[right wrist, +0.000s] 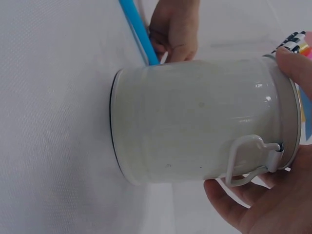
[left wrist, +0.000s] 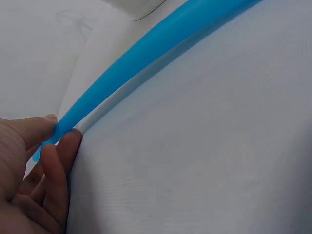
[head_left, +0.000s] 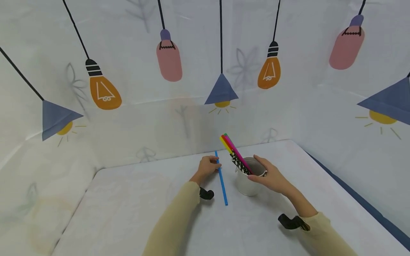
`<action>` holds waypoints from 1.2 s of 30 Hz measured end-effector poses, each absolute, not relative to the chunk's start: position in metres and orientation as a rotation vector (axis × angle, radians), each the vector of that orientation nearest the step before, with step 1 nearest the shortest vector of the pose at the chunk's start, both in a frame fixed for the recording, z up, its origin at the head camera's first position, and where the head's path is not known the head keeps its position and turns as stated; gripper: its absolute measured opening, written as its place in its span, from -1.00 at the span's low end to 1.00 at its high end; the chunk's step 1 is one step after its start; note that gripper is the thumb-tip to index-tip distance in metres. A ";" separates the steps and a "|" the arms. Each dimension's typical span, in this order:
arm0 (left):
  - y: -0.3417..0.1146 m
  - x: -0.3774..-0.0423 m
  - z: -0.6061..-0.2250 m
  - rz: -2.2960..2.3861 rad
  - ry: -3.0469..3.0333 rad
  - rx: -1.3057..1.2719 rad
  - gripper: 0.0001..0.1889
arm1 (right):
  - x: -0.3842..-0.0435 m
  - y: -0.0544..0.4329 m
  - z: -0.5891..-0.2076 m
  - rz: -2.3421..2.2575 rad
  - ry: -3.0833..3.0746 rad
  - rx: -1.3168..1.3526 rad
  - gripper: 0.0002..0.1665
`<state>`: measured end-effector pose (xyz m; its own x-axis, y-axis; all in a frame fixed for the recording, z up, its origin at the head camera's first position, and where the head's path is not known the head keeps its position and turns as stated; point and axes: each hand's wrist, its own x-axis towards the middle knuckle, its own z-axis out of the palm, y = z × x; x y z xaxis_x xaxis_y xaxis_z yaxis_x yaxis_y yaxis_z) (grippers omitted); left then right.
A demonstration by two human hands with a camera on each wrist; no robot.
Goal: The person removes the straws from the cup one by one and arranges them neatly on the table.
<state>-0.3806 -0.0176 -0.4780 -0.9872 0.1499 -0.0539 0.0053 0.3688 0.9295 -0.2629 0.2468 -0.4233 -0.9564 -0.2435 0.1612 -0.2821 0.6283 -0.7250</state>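
Observation:
A slim blue straw (head_left: 223,188) slants over the white tabletop. My left hand (head_left: 207,166) pinches it near its far end, and in the left wrist view the thumb and a fingertip meet on the straw (left wrist: 131,58). To the right, my right hand (head_left: 271,177) grips a white metal pail (head_left: 248,185) around its rim. The pail appears upright, with a small wire handle (right wrist: 239,156) on its side in the right wrist view. Yellow, red, pink and green straws (head_left: 228,144) lean out of it to the left beside black-and-white patterned ones (head_left: 237,163). Their lower ends are hidden inside.
A white cloth covers the tabletop (head_left: 128,206). Behind it hangs a pale sheet (head_left: 134,135) printed with lamps and bulbs. A dark blue strip (head_left: 352,195) runs along the right table edge. Black bands (head_left: 289,222) stick out near both wrists.

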 end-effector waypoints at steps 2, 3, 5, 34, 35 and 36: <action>-0.017 -0.381 -0.477 1.701 2.466 0.152 -0.63 | -0.263 0.247 -0.423 1.254 -2.789 0.447 0.07; -0.017 -0.382 -0.477 1.708 2.455 0.157 -0.63 | -0.263 0.247 -0.423 1.258 -2.787 0.444 0.07; -0.018 -0.382 -0.476 1.703 2.441 0.152 -0.63 | -0.263 0.246 -0.424 1.267 -2.792 0.437 0.07; -0.015 -0.395 -0.486 1.670 2.467 0.179 -0.81 | -0.260 0.243 -0.422 1.258 -2.799 0.403 0.08; -0.016 -0.395 -0.486 1.669 2.473 0.182 -0.80 | -0.261 0.242 -0.423 1.264 -2.795 0.404 0.08; -0.017 -0.395 -0.487 1.657 2.487 0.184 -0.80 | -0.261 0.241 -0.424 1.268 -2.794 0.406 0.08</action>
